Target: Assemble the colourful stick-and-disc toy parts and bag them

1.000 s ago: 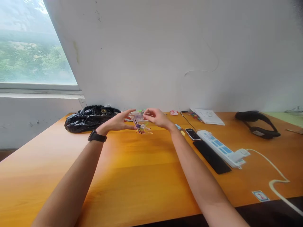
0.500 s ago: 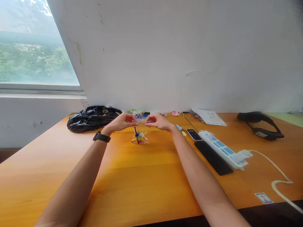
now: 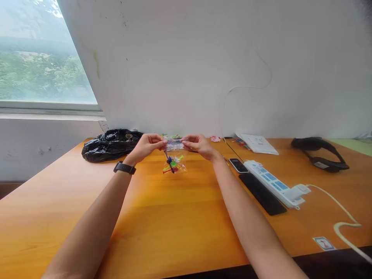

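Between my two hands hangs a clear plastic bag (image 3: 175, 145), stretched by its upper part. Small coloured plastic pieces (image 3: 172, 164) in blue, green, red and white lie at its bottom. My left hand (image 3: 151, 147), with a black band on the wrist, pinches the left upper corner. The right upper corner is pinched between thumb and fingers of my right hand (image 3: 199, 145). Just behind the bag, partly hidden by it and my hands, are more small coloured pieces (image 3: 176, 136) near the wall.
A black plastic bag (image 3: 107, 146) lies at the back left of the wooden table (image 3: 162, 221). On the right are a phone-like device (image 3: 238, 166), a black flat strip (image 3: 261, 193), a white power strip (image 3: 273, 182) with a cable, a white packet (image 3: 258, 144) and a black headset (image 3: 319, 153).
My hands have turned so the thumbs show on the near side, and they have drawn slightly apart. The clear bag's upper part is now spread in view, and its contents have risen slightly.
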Available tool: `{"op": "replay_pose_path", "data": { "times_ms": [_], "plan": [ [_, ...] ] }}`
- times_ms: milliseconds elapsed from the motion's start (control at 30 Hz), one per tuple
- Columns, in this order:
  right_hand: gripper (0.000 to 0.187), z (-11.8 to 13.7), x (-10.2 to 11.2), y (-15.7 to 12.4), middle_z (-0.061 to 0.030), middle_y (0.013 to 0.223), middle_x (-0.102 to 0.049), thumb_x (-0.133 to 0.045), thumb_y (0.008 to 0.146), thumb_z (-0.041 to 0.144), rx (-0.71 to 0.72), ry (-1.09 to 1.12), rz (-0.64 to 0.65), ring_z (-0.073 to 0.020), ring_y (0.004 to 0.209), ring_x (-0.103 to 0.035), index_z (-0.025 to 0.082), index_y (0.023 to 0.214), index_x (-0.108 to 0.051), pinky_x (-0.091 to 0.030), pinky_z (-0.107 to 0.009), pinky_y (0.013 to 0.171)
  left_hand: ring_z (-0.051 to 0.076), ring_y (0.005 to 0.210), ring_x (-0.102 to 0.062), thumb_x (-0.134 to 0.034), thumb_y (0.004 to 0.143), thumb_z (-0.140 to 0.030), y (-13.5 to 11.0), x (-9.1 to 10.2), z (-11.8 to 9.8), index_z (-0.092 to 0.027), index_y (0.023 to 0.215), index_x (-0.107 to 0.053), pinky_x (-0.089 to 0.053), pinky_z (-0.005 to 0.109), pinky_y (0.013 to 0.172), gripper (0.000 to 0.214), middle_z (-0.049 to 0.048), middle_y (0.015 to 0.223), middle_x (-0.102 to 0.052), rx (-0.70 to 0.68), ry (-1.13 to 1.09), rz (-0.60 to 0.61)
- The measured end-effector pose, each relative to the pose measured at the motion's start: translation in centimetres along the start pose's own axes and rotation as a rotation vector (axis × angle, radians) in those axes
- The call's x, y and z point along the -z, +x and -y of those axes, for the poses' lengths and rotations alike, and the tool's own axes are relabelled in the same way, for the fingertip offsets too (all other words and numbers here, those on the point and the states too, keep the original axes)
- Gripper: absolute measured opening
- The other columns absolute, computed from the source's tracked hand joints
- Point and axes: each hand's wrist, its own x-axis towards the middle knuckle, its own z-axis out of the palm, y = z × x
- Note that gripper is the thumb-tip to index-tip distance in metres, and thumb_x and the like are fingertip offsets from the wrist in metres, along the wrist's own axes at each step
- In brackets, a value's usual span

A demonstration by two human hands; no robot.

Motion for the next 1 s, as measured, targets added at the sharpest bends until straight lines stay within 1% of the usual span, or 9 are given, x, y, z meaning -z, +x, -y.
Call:
{"op": "replay_pose_path", "data": {
  "times_ms": [133, 233, 300, 433, 567, 633, 867, 933, 1000],
  "plan": [
    [0.034, 1.9, -0.1, -0.2, -0.0013, 0.081, -0.069, -0.087, 0.079, 0.046, 0.096, -0.007, -0.044, -0.0125, 0.071, -0.056, 0.019, 0.098, -0.080, -0.046, -0.027, 0.069, 0.022, 0.082, -0.074, -0.092, 0.075, -0.052, -0.1, -0.3, -2.0, -0.014, 0.084, -0.076, -0.059, 0.033, 0.077, 0.042, 0.0108, 0.088, -0.080, -0.054, 0.013, -0.047],
    [0.033, 2.8, 0.0, -0.5, -0.0012, 0.080, -0.067, -0.086, 0.080, 0.048, 0.118, -0.036, -0.067, -0.0132, 0.070, -0.054, 0.019, 0.096, -0.079, -0.047, -0.028, 0.069, 0.023, 0.088, -0.075, -0.091, 0.076, -0.049, -0.2, -0.4, -2.5, -0.015, 0.102, -0.080, -0.060, 0.035, 0.083, 0.045, 0.0114, 0.097, -0.081, -0.110, -0.012, -0.036],
    [0.033, 3.0, 0.1, -0.6, -0.0010, 0.080, -0.067, -0.085, 0.081, 0.047, 0.112, -0.022, -0.065, -0.0134, 0.070, -0.054, 0.021, 0.101, -0.079, -0.047, -0.029, 0.069, 0.023, 0.090, -0.076, -0.091, 0.077, -0.049, -0.2, -0.4, -2.5, -0.015, 0.107, -0.081, -0.060, 0.036, 0.085, 0.046, 0.0117, 0.099, -0.082, -0.136, -0.014, -0.035],
    [0.031, 2.6, 0.1, -0.6, -0.0010, 0.080, -0.067, -0.083, 0.082, 0.044, 0.097, 0.031, -0.071, -0.0137, 0.070, -0.055, 0.022, 0.105, -0.078, -0.047, -0.028, 0.068, 0.023, 0.088, -0.076, -0.090, 0.078, -0.048, -0.2, -0.3, -2.3, -0.016, 0.096, -0.083, -0.060, 0.035, 0.084, 0.038, 0.0121, 0.098, -0.082, -0.112, 0.023, -0.065],
    [0.033, 2.4, -0.1, -0.4, -0.0001, 0.080, -0.063, -0.082, 0.082, 0.047, 0.093, 0.040, -0.097, -0.0147, 0.073, -0.057, 0.024, 0.106, -0.078, -0.048, -0.029, 0.069, 0.023, 0.083, -0.076, -0.089, 0.078, -0.050, -0.2, -0.2, -2.4, -0.015, 0.100, -0.083, -0.060, 0.034, 0.078, 0.042, 0.0119, 0.093, -0.083, -0.075, -0.014, -0.070],
    [0.035, 2.6, -0.4, -0.4, 0.0003, 0.079, -0.063, -0.082, 0.083, 0.049, 0.108, 0.018, -0.096, -0.0141, 0.071, -0.056, 0.024, 0.107, -0.078, -0.048, -0.029, 0.068, 0.023, 0.081, -0.076, -0.089, 0.078, -0.050, -0.2, -0.3, -2.5, -0.015, 0.096, -0.082, -0.060, 0.033, 0.075, 0.041, 0.0116, 0.089, -0.082, -0.072, -0.015, -0.077],
    [0.041, 2.8, -1.7, 0.1, -0.0014, 0.076, -0.066, -0.077, 0.087, 0.062, 0.152, -0.043, -0.143, -0.0129, 0.065, -0.053, 0.020, 0.091, -0.075, -0.047, -0.028, 0.065, 0.019, 0.072, -0.072, -0.082, 0.085, -0.058, -0.1, -0.6, -2.5, -0.014, 0.079, -0.076, -0.056, 0.029, 0.070, 0.044, 0.0109, 0.081, -0.080, -0.126, -0.011, -0.151],
    [0.044, 2.7, -1.7, 0.3, -0.0016, 0.075, -0.066, -0.076, 0.087, 0.064, 0.142, -0.048, -0.166, -0.0122, 0.063, -0.051, 0.020, 0.088, -0.075, -0.044, -0.027, 0.061, 0.018, 0.072, -0.072, -0.081, 0.085, -0.059, 0.0, -0.6, -2.4, -0.014, 0.079, -0.075, -0.055, 0.028, 0.070, 0.046, 0.0111, 0.081, -0.080, -0.146, -0.003, -0.169],
    [0.045, 2.6, -1.6, 0.4, -0.0016, 0.076, -0.068, -0.077, 0.085, 0.065, 0.132, -0.055, -0.189, -0.0105, 0.057, -0.046, 0.020, 0.091, -0.077, -0.040, -0.027, 0.055, 0.019, 0.074, -0.073, -0.084, 0.083, -0.059, 0.1, -0.4, -2.2, -0.014, 0.085, -0.077, -0.055, 0.029, 0.070, 0.046, 0.0115, 0.085, -0.081, -0.136, 0.013, -0.149]
  ]
}}
